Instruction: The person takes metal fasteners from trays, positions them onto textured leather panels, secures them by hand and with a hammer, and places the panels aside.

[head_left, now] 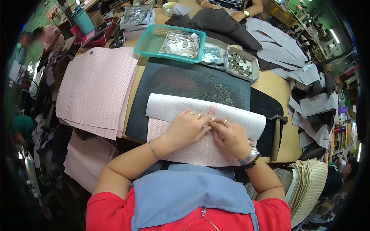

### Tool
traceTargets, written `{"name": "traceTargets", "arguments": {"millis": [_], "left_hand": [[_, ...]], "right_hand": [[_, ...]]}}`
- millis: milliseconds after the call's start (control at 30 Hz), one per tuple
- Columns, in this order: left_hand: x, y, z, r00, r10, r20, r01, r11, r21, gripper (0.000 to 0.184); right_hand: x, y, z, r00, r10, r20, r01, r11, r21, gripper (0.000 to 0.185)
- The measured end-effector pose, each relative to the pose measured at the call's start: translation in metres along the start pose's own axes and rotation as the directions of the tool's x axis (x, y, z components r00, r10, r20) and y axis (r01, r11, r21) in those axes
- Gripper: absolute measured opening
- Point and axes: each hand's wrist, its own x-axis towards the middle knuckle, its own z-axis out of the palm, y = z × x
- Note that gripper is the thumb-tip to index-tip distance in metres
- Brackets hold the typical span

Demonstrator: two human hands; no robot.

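Observation:
A pink herringbone-textured sheet [192,150] lies before me, its far part folded back so the white underside [173,103] shows. A short pink strip [212,109] crosses the white fold near its middle. My left hand [187,129] rests on the sheet, fingers closed together by the strip. Close against it, my right hand [231,136] is pinched at the same spot. Whatever is between the fingertips is too small and covered to make out. Under the sheet is a dark work mat [165,79], with loose thread [221,94] lying just beyond the fold.
Pink sheets [98,86] are stacked at left. A teal basket [150,42] holds small pale pieces; beside it stands a box of metal fittings [241,63]. A hammer [276,134] lies at right, near grey cut pieces [275,42]. Another person's arm [252,9] is across the table.

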Motion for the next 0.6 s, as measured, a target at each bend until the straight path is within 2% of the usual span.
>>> {"name": "traceTargets", "arguments": {"millis": [67,100,133,200,267,333,400,467,567,600], "left_hand": [[0.006,-0.007,0.007,0.997,-0.06,0.044,0.062,0.998,-0.035,0.015],[0.008,-0.011,0.01,0.999,-0.034,0.018,0.035,0.997,-0.07,0.014],[0.01,-0.016,0.015,1.0,-0.008,-0.011,0.007,0.995,-0.103,0.013],[0.01,-0.022,0.024,0.998,0.022,-0.056,-0.03,0.99,-0.14,0.013],[0.01,-0.027,0.03,0.996,0.031,-0.086,-0.043,0.988,-0.151,0.013],[0.011,-0.027,0.029,0.995,0.035,-0.092,-0.05,0.986,-0.16,0.014],[0.011,-0.027,0.027,0.995,0.03,-0.09,-0.045,0.986,-0.163,0.014],[0.012,-0.026,0.025,0.996,0.02,-0.081,-0.033,0.986,-0.162,0.013],[0.013,-0.026,0.025,0.99,0.028,-0.137,-0.055,0.978,-0.201,0.011],[0.013,-0.025,0.024,0.992,0.02,-0.121,-0.044,0.978,-0.204,0.011]], "right_hand": [[0.009,0.008,-0.024,0.956,0.113,0.269,-0.145,0.984,0.101,0.017],[0.02,0.013,-0.035,0.904,0.153,0.399,-0.222,0.966,0.132,0.018],[0.039,0.018,-0.041,0.915,0.192,0.355,-0.264,0.95,0.166,0.015],[0.084,0.036,-0.038,0.988,0.063,0.138,-0.096,0.964,0.247,0.014],[0.134,0.046,-0.026,0.992,0.11,0.059,-0.12,0.968,0.22,0.014],[0.183,0.052,-0.007,0.999,0.041,0.01,-0.041,0.998,0.056,0.018],[0.225,0.064,0.024,0.997,0.045,0.057,-0.048,0.998,0.04,0.022],[0.259,0.078,0.055,0.993,0.047,0.11,-0.06,0.991,0.122,0.029],[0.285,0.071,0.065,0.939,0.208,0.273,-0.206,0.978,-0.035,0.038],[0.292,0.072,0.067,0.905,0.267,0.331,-0.262,0.963,-0.06,0.046]]}}
